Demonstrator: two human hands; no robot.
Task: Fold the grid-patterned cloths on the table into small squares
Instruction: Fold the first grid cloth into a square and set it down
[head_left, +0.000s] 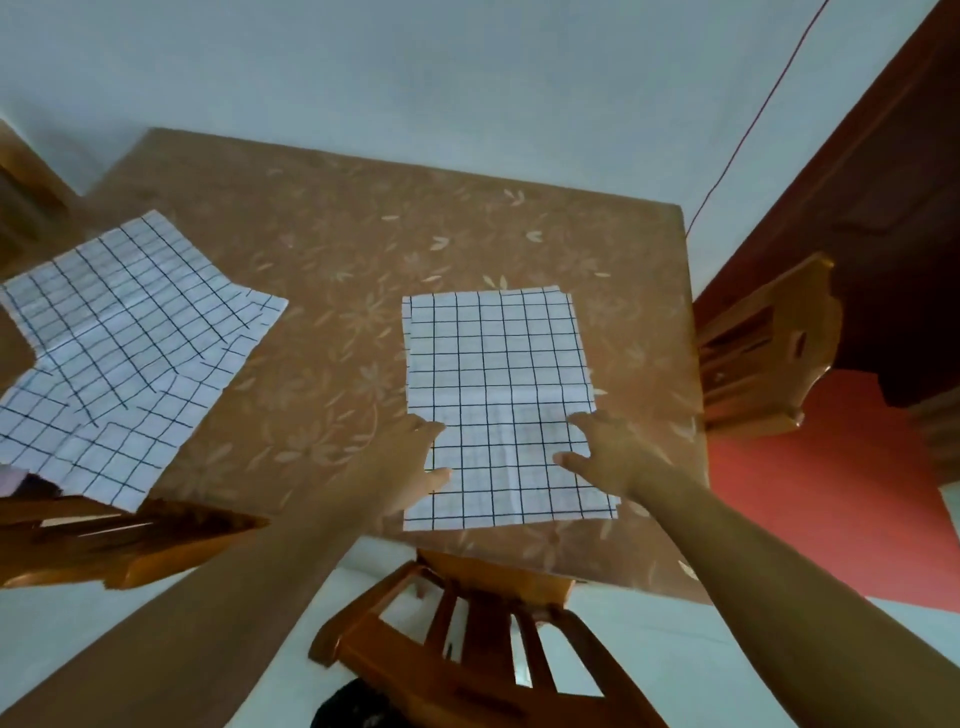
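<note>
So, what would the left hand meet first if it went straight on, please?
The centre cloth, it seems: the left hand rests at its left edge, fingers pointing across it.

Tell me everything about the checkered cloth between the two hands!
The cloth is white with dark grid lines and looks like thin fabric. It lies flat on the brown flowered table near its front edge, roughly rectangular, with a faint crease across the middle. The left hand touches its left edge and the right hand its right edge.
</note>
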